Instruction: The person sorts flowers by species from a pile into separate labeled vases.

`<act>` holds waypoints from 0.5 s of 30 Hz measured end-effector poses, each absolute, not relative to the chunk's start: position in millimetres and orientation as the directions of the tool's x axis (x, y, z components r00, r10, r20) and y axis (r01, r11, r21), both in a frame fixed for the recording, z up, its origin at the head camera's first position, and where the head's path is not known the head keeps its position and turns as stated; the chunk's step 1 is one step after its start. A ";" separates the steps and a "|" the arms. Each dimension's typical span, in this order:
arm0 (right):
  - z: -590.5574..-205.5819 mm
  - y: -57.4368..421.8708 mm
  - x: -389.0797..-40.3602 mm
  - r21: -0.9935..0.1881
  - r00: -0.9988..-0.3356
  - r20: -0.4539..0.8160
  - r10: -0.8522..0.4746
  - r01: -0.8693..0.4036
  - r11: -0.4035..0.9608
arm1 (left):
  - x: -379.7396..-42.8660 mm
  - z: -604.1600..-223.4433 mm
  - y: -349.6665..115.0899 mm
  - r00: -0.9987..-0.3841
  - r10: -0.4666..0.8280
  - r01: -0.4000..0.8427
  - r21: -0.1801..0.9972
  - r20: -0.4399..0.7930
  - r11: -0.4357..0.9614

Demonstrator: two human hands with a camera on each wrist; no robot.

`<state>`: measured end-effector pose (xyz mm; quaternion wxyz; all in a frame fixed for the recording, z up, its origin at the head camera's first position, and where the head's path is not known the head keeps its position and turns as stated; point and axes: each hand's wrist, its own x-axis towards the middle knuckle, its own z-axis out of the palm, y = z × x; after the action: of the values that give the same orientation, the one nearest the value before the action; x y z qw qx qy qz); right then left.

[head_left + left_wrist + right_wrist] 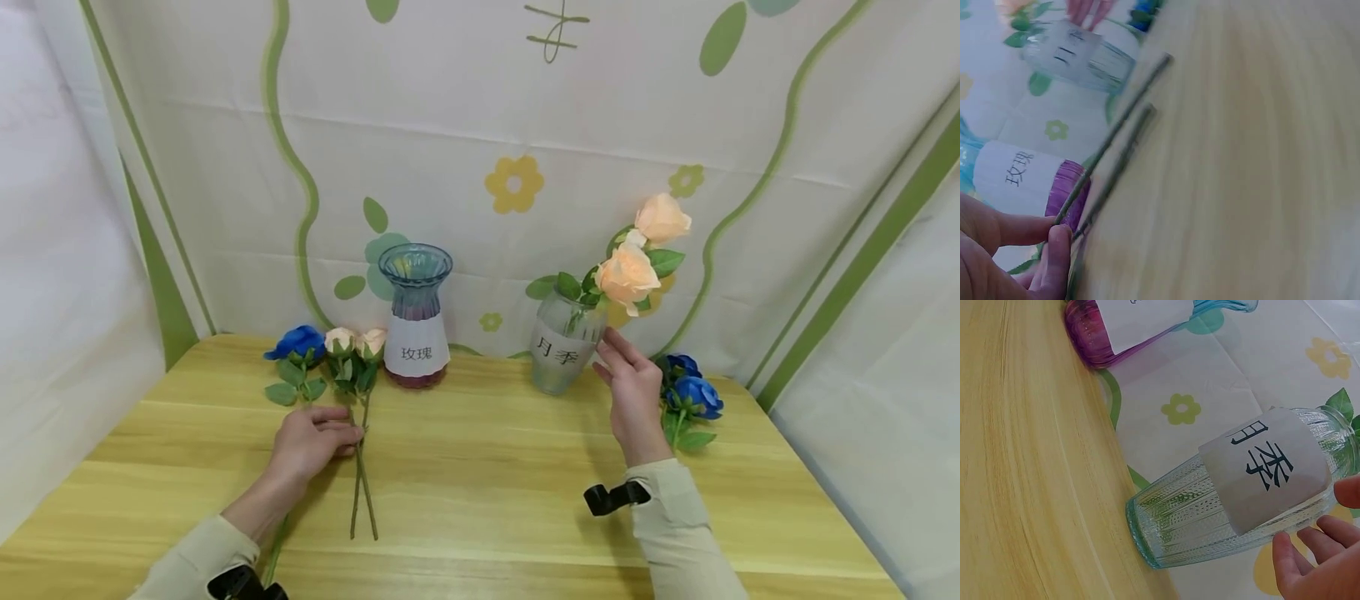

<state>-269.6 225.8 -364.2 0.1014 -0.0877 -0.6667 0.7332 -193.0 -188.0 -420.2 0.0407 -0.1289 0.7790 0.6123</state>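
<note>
In the head view my left hand pinches the stem of a peach rose between thumb and forefinger. A second peach rose lies against it, and their bare stems cross near the fingertips. My right hand is at the right side of a clear ribbed vase, its fingers at the glass without wrapping round it. That vase has a white paper label and holds two peach roses, which lean right. Whether the right fingertips press the glass is hard to tell.
A blue-and-purple vase with a white label stands left of the clear one. Blue roses lie beyond my right wrist, and another blue rose lies at the left. A printed cloth hangs behind the wooden table.
</note>
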 end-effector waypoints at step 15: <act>-363.9 226.6 -274.1 -0.995 -0.961 -0.014 0.278 -0.014 -0.097 | -192.9 -396.0 -187.6 -0.953 -0.216 -0.181 0.971 -0.212 -0.156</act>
<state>-274.1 226.6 -363.9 0.0993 -0.0992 -0.6646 0.7339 -192.9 -187.6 -396.0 -0.0119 -0.1530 0.6494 0.7448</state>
